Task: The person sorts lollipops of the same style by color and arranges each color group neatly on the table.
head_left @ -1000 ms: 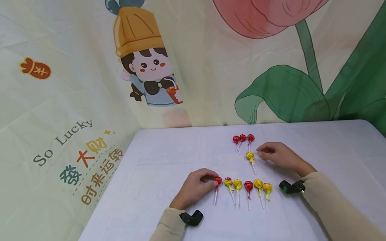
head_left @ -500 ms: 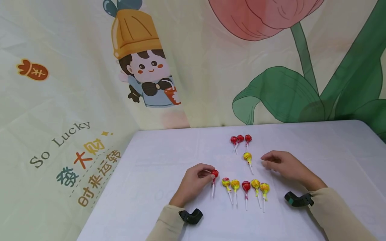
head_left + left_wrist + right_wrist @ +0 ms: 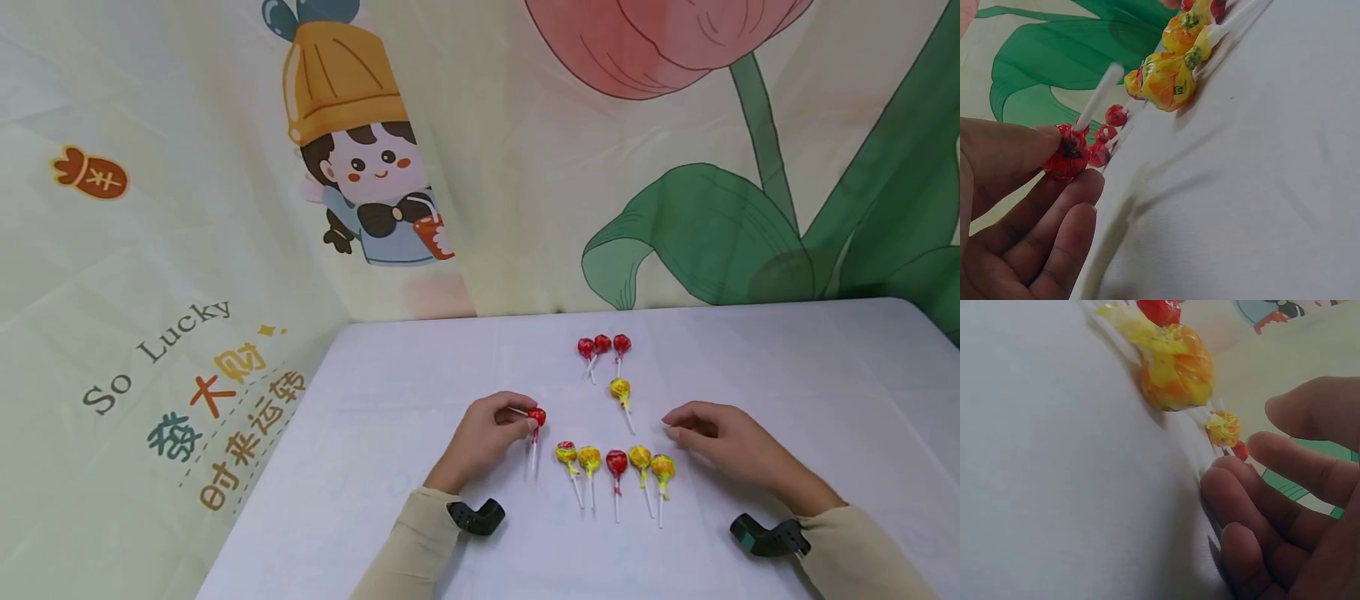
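Observation:
My left hand [image 3: 483, 437] pinches a red-wrapped lollipop [image 3: 536, 416] by its candy head, between thumb and fingers. In the left wrist view the head of this red lollipop [image 3: 1067, 153] shows at the fingertips, its white stick pointing up and away. My right hand [image 3: 731, 442] holds nothing; its fingers are loosely bent, thumb apart, over the table right of the lollipops. Nearest to it are a yellow lollipop [image 3: 663, 467] at the row's right end and a lone yellow lollipop [image 3: 620, 391] farther back. In the right wrist view a yellow lollipop [image 3: 1179, 369] lies beyond the fingertips.
Along the front row lie more yellow lollipops [image 3: 589, 460] and a red lollipop [image 3: 617, 462]. Several red lollipops [image 3: 602, 343] lie together near the back edge. The white-covered table [image 3: 420, 367] meets a printed cloth backdrop [image 3: 510, 208].
The left hand has lifted the red lollipop from the row's left end and moved it away from the body. The right hand has drawn back to the right, away from the lone yellow lollipop.

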`<action>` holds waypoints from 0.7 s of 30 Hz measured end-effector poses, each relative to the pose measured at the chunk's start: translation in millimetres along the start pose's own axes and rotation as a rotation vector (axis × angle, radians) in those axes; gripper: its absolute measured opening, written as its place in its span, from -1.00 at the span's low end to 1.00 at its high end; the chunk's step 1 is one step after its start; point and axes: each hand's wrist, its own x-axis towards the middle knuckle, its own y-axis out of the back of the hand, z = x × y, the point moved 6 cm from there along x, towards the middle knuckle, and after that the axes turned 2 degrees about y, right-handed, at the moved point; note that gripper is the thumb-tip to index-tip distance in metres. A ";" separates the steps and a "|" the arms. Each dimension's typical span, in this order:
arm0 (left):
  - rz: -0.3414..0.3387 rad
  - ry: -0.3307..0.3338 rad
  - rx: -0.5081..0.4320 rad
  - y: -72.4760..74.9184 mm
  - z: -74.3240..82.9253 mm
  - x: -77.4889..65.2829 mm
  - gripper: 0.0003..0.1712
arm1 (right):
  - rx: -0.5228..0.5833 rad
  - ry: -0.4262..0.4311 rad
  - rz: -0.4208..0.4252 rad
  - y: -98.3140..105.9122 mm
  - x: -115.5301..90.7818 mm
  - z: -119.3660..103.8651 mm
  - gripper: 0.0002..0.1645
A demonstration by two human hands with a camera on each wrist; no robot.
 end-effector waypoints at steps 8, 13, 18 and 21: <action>-0.024 0.006 0.007 3.0 7.0 20.3 -0.71 | -0.007 -0.018 0.012 -5.2 -12.6 -1.3 -0.68; -0.030 0.043 -0.010 0.3 5.9 30.5 -0.70 | -0.029 -0.020 0.009 -9.3 -18.5 0.8 -0.73; -0.023 0.061 -0.045 -2.5 2.5 41.7 -0.70 | -0.022 -0.007 0.011 -12.3 -23.5 1.9 -0.77; -0.001 0.068 -0.070 -2.6 1.9 49.9 -0.69 | -0.020 0.007 0.020 -12.9 -25.5 1.2 -0.78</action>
